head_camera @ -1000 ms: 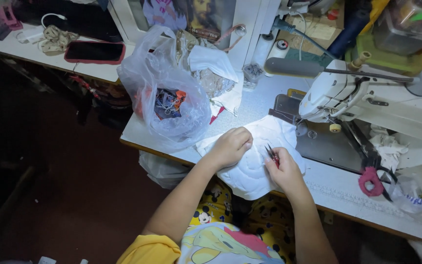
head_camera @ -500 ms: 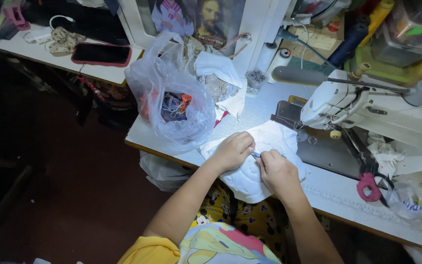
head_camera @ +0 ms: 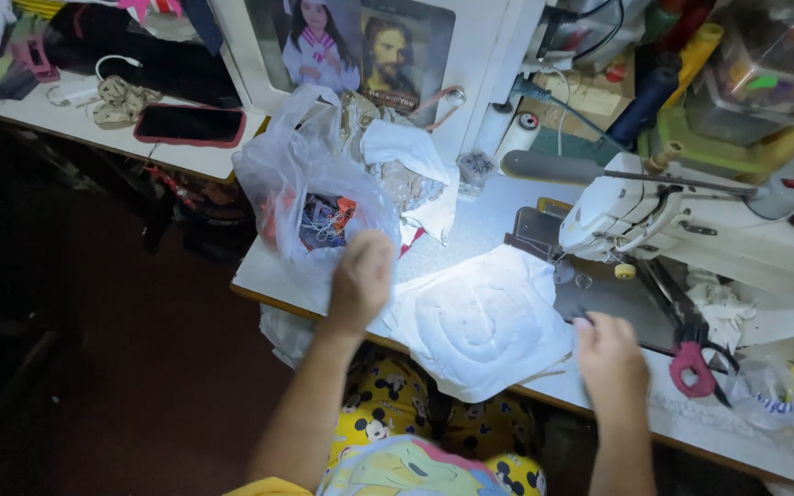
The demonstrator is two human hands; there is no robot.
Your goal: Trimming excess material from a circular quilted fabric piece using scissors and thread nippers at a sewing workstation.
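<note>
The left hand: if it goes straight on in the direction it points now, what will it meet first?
Most likely the clear plastic bag directly beyond the left hand. The hand already overlaps its lower edge, though whether they touch is unclear from this view.

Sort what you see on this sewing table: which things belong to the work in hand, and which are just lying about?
In hand: white quilted fabric piece, left hand by the clear plastic bag, right hand at the fabric's edge, sewing machine.

Lying about: phone, pink-handled scissors, framed pictures.

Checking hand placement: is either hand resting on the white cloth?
No: the left hand and right hand sit just off opposite edges of the white cloth.
</note>
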